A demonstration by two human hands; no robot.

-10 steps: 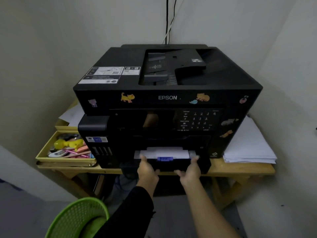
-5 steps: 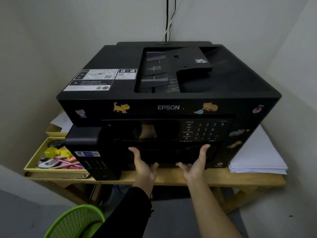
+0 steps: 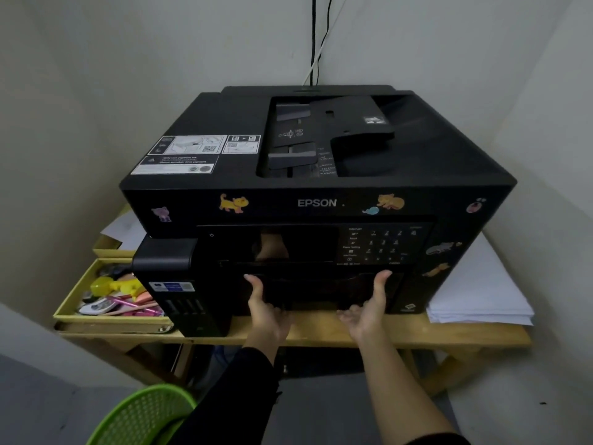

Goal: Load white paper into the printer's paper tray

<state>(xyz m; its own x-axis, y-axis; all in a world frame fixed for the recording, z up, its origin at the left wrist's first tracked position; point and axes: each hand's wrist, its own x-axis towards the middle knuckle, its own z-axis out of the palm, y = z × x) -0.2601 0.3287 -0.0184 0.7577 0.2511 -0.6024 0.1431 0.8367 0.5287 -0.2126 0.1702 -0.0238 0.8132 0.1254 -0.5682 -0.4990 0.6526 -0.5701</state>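
A black Epson printer (image 3: 317, 203) with animal stickers stands on a wooden table (image 3: 449, 335). Its paper tray (image 3: 316, 292) sits pushed into the lower front, and no paper shows in it. My left hand (image 3: 266, 309) and my right hand (image 3: 369, 306) press against the tray front with palms up and thumbs raised, one at each end. The fingers under the tray edge are mostly hidden. A stack of white paper (image 3: 475, 290) lies on the table to the right of the printer.
A yellow tray (image 3: 69, 305) of pens and small items sits left of the printer, with loose sheets (image 3: 123, 228) behind it. A green plastic basket (image 3: 141, 415) stands on the floor at lower left. Cables (image 3: 316, 40) run up the wall behind.
The tray, pulled out with white paper showing a second ago, has slid fully into the printer. Both hands followed it in and now rest flat against its front.
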